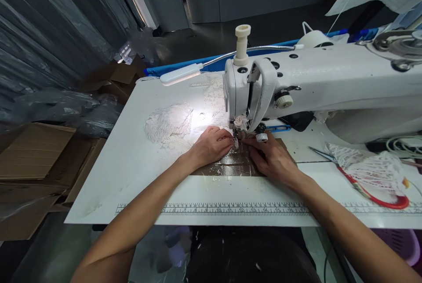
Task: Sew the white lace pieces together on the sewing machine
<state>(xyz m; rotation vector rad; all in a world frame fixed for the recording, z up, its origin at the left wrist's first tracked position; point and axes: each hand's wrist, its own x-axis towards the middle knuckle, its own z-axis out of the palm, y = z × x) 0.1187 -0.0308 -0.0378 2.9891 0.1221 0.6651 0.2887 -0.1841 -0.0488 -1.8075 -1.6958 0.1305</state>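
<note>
At the needle of a white sewing machine (263, 81), a small piece of white lace (236, 143) lies by the presser foot (235, 132). From the left, my left hand (212, 146) pinches this lace with closed fingertips. My right hand (272, 155) is on the other side of the foot, its fingers bent in towards the needle and its fingertips partly hidden by the machine. Both hands rest over a brown taped plate (235, 166). White lace (169, 125) spreads over the table to the left of my left hand.
A lit lamp (181, 74) on a bendy neck shines on the lace. Red-handled scissors (372, 195) lie right, partly under white lace (372, 168). A printed ruler (231, 209) runs along the white table's (132, 164) front edge. Cardboard boxes (39, 155) stand on the left.
</note>
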